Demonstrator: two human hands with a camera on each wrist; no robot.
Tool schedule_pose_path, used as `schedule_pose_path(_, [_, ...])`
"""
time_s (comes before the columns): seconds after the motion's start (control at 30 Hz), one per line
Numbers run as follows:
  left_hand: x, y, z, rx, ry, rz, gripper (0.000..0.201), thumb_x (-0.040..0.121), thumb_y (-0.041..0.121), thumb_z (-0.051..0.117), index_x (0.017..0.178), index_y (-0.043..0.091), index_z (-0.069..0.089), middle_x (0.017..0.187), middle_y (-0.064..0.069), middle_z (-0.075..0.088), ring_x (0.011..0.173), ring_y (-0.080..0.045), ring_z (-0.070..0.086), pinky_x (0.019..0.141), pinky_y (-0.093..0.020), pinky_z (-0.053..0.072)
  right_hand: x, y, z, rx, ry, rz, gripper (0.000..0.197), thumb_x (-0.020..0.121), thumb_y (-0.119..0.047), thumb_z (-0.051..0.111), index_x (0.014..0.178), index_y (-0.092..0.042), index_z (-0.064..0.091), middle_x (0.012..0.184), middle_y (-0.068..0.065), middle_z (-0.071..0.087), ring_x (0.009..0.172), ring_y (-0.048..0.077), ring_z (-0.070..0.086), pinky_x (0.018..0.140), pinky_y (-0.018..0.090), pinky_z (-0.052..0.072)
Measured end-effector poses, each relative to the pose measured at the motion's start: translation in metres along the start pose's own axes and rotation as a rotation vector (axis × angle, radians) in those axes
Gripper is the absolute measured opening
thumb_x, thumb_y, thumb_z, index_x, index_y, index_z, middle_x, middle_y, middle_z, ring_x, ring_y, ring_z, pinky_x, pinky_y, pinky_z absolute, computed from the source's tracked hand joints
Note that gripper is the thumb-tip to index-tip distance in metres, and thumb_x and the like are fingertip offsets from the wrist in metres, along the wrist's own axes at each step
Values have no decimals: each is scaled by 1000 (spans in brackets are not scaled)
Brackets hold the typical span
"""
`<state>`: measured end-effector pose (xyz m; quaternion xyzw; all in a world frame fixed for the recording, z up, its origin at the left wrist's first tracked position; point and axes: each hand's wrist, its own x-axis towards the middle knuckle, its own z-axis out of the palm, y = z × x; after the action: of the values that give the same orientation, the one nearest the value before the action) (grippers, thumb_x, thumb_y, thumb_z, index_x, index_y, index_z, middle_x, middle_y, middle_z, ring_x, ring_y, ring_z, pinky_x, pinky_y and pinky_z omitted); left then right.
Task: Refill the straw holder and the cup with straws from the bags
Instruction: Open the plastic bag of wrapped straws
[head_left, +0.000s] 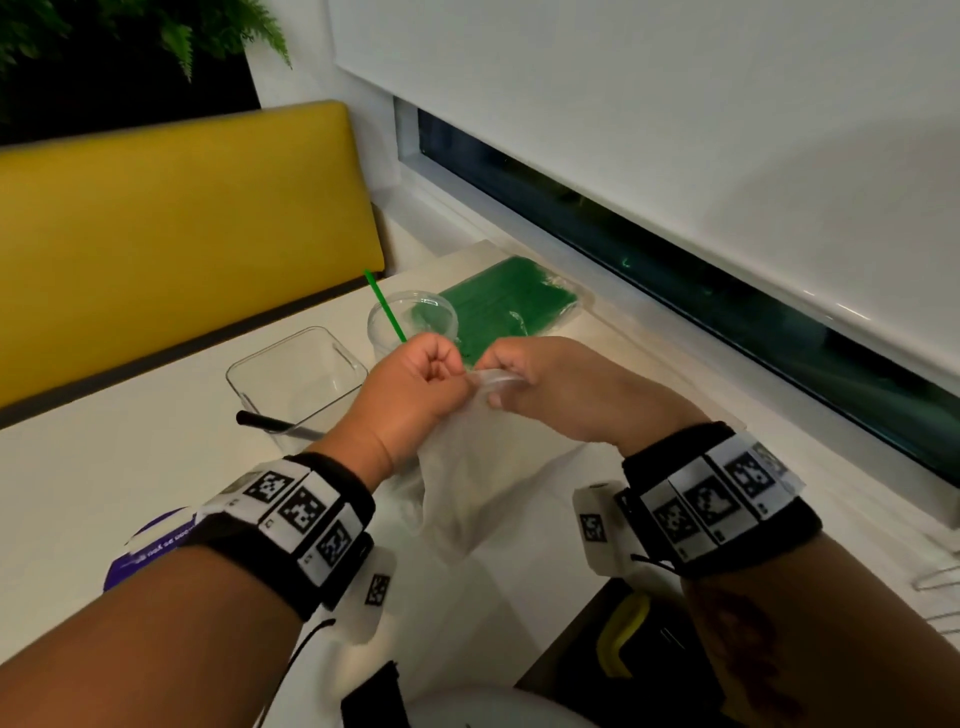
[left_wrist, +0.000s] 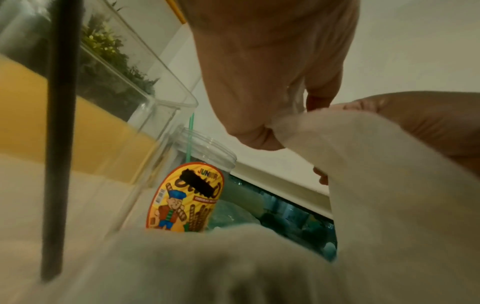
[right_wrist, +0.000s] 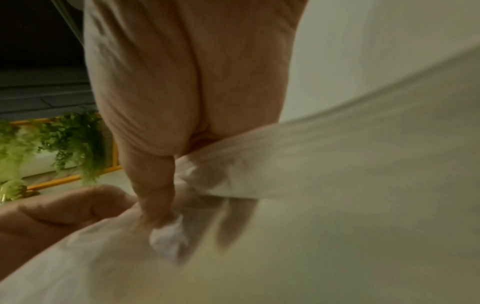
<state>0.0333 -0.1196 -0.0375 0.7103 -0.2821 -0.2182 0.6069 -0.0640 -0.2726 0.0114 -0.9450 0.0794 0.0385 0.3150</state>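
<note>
Both hands hold up a pale translucent bag (head_left: 467, 467) over the table's middle. My left hand (head_left: 421, 379) pinches its top edge, and my right hand (head_left: 524, 379) pinches the same edge just beside it. The bag (left_wrist: 363, 164) fills the left wrist view, and the bag (right_wrist: 311, 164) fills the right wrist view too; its contents do not show. Behind the hands stands a clear round cup (head_left: 410, 322) with one green straw (head_left: 384, 306) in it. A clear square straw holder (head_left: 296, 374) sits to the left, a black straw (head_left: 270, 422) leaning at its front. A bag of green straws (head_left: 509, 306) lies by the window.
The white table (head_left: 104, 493) runs to a yellow bench back (head_left: 182, 234) on the far side and a window sill (head_left: 675, 322) on the right. A purple packet (head_left: 150, 545) lies near my left forearm. A dark bag (head_left: 639, 639) sits below the table's near edge.
</note>
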Motion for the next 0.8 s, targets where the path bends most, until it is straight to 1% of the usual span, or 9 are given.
schedule_pose_path(0.07, [-1,-4,-6,91,31,37,14,85,2,68,82,13,60,71,-2,54,62,-12,46,61,-25,43,0,4,6,8,7,-55,7,94,-25,60,100,-22,62,85,-4,62,74,11,55,67,32,45])
schedule_pose_path(0.17, [-7,-11,-18,130,9,24,26,82,-7,67,86,19,63,72,6,58,62,-7,51,65,-22,45,2,10,13,84,55,-93,8,94,-27,62,100,-25,67,85,-7,65,77,8,59,71,27,47])
schedule_pose_path(0.27, [-16,-16,-26,126,-48,-6,37,79,-12,65,92,22,61,84,4,62,68,-6,55,69,-22,46,5,17,18,111,101,-59,14,96,-24,60,104,-26,71,84,-11,66,77,5,61,71,23,47])
schedule_pose_path(0.33, [-22,-20,-27,99,-69,-21,36,75,-6,65,93,24,59,89,3,61,67,-5,54,67,-21,46,6,15,22,5,131,-82,16,98,-24,56,105,-25,71,87,-13,65,81,6,59,72,25,45])
schedule_pose_path(0.43, [-26,-26,-24,72,-13,-24,22,77,7,64,88,25,59,82,5,59,70,-9,52,69,-26,45,9,3,29,-185,142,-139,20,99,-22,52,108,-20,70,98,-4,67,90,13,58,80,34,47])
schedule_pose_path(0.5, [-28,-29,-22,118,67,-23,20,87,7,64,85,27,60,76,7,61,71,-12,55,69,-28,44,8,-5,34,-213,173,-177,20,95,-16,55,109,-18,69,102,0,67,93,16,58,83,36,48])
schedule_pose_path(0.6, [-28,-30,-19,121,121,-50,16,94,8,61,89,23,60,75,5,68,65,-10,61,64,-29,48,4,-13,45,-183,230,-280,26,82,-7,62,106,-15,69,102,3,67,96,21,58,85,37,45])
schedule_pose_path(0.7, [-30,-21,-15,-112,93,-146,8,97,4,58,95,11,55,81,-8,67,60,-11,67,59,-27,57,-2,-17,63,-172,263,-371,23,78,-13,70,101,-14,67,98,0,65,90,18,57,82,35,43])
schedule_pose_path(0.8, [-32,-13,-13,-215,102,-197,12,97,-1,54,90,9,55,78,-11,66,62,-17,68,63,-26,61,-4,-15,81,-281,313,-393,19,82,-20,66,97,-10,60,94,4,60,86,22,53,81,36,39])
